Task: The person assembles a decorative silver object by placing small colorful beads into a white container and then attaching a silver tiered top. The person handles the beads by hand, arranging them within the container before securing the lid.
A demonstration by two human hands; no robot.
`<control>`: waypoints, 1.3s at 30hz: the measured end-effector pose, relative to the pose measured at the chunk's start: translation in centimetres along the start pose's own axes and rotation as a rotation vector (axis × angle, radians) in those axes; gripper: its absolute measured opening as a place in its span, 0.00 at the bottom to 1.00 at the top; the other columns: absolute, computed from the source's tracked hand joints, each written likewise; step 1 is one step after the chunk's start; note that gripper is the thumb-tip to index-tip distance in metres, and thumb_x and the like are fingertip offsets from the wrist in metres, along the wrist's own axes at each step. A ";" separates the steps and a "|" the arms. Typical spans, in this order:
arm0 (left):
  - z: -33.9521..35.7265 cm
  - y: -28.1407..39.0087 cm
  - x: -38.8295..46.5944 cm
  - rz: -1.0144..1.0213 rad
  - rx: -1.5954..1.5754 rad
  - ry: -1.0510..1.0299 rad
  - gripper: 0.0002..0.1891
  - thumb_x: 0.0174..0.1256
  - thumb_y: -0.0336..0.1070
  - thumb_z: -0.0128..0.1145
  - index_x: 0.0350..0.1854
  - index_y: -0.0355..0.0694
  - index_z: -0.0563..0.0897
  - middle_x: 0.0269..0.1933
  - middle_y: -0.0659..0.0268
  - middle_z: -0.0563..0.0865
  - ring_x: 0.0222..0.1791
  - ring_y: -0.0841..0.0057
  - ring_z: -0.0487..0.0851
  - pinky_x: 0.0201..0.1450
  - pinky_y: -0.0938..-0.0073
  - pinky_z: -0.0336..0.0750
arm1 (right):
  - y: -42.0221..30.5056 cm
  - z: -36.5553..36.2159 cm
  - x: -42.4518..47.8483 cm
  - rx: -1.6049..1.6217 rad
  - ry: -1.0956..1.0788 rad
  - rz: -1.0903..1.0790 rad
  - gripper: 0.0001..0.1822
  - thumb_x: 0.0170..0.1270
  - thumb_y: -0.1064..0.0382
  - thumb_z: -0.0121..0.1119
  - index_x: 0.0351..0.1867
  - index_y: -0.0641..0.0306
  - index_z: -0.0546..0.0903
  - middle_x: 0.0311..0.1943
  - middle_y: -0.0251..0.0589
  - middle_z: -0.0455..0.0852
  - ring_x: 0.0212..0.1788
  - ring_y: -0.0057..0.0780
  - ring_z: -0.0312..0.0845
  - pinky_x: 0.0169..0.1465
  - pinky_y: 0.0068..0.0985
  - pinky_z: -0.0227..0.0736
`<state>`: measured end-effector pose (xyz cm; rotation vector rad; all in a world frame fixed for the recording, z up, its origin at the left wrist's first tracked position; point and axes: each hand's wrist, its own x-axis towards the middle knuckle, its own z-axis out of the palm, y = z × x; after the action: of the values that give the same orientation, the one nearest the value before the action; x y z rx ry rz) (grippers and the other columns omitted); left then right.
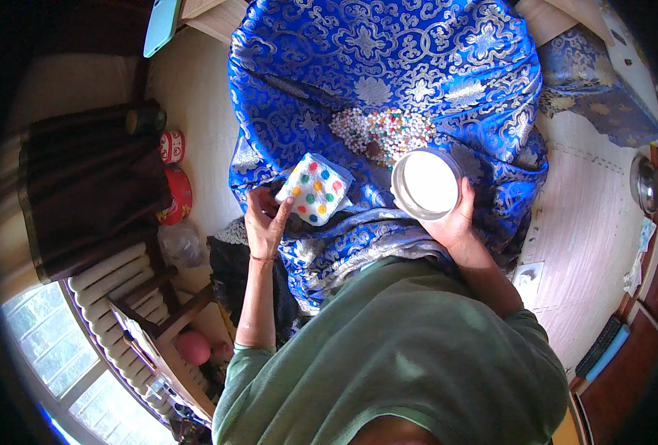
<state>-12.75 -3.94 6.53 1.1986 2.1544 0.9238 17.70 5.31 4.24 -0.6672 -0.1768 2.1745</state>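
My left hand (265, 219) grips the left corner of a folded white cloth with coloured dots (315, 192), thumb on top. In my right hand (454, 217) is a round, shallow container (426, 183), its pale inside facing up; whether anything lies in it I cannot tell. A blue brocade cloth with silvery patterns (384, 50) spreads across my lap and in front of me. On it, just beyond the container, lies a heap of small white and coloured beads (382, 130).
Red round tins (176, 194) and a clear plastic bag (181, 243) sit on the floor at left. A light blue phone (162, 26) is at the upper left. A metal bowl (645, 183) stands at the far right, with a small white card (528, 278) nearer me.
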 end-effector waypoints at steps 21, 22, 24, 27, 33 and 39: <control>6.6 10.0 -2.9 -0.685 -1.582 -0.518 0.26 0.68 0.55 0.42 0.57 0.39 0.71 0.57 0.60 0.75 0.60 0.68 0.70 0.63 0.62 0.62 | -0.1 5.4 0.8 -1.688 -0.514 -0.823 0.51 0.31 0.53 0.76 0.62 0.58 0.62 0.60 0.52 0.60 0.60 0.49 0.60 0.62 0.41 0.60; 6.9 10.1 -3.2 -0.668 -1.493 -0.473 0.28 0.68 0.58 0.40 0.56 0.40 0.71 0.57 0.60 0.76 0.60 0.68 0.71 0.63 0.61 0.61 | 0.1 5.4 0.7 -1.720 -0.508 -0.816 0.51 0.31 0.53 0.76 0.62 0.58 0.62 0.60 0.52 0.60 0.60 0.49 0.60 0.62 0.41 0.60; 7.9 9.5 -3.5 -0.664 -1.340 -0.369 0.28 0.66 0.58 0.44 0.57 0.40 0.72 0.56 0.59 0.76 0.58 0.68 0.72 0.62 0.62 0.64 | 0.6 5.0 0.9 -1.720 -0.519 -0.803 0.52 0.30 0.53 0.75 0.63 0.59 0.62 0.60 0.52 0.59 0.62 0.49 0.58 0.64 0.41 0.58; 8.5 8.7 -3.4 -0.643 -1.260 -0.351 0.28 0.65 0.58 0.46 0.57 0.39 0.71 0.56 0.59 0.76 0.57 0.67 0.73 0.61 0.61 0.67 | 1.1 5.2 0.5 -1.725 -0.489 -0.750 0.52 0.30 0.53 0.75 0.63 0.59 0.62 0.61 0.52 0.58 0.63 0.50 0.55 0.65 0.42 0.55; 7.6 10.1 -2.8 -0.770 -1.497 -0.410 0.23 0.66 0.52 0.49 0.51 0.36 0.75 0.49 0.57 0.81 0.46 0.68 0.81 0.51 0.63 0.75 | 1.4 2.9 1.0 -0.739 -0.189 -0.260 0.52 0.48 0.41 0.66 0.67 0.66 0.51 0.64 0.46 0.58 0.68 0.35 0.49 0.69 0.33 0.44; 8.0 8.5 -2.7 -0.739 -1.461 -0.438 0.27 0.67 0.57 0.44 0.52 0.35 0.74 0.50 0.56 0.80 0.50 0.68 0.79 0.54 0.63 0.73 | 1.4 2.3 0.0 -0.259 -0.134 0.400 0.33 0.53 0.54 0.66 0.58 0.65 0.68 0.50 0.39 0.76 0.54 0.27 0.69 0.59 0.30 0.63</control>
<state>-1.34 -0.54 8.08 -0.1415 0.8859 1.2596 15.55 4.62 5.74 -0.7514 -0.4330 2.6114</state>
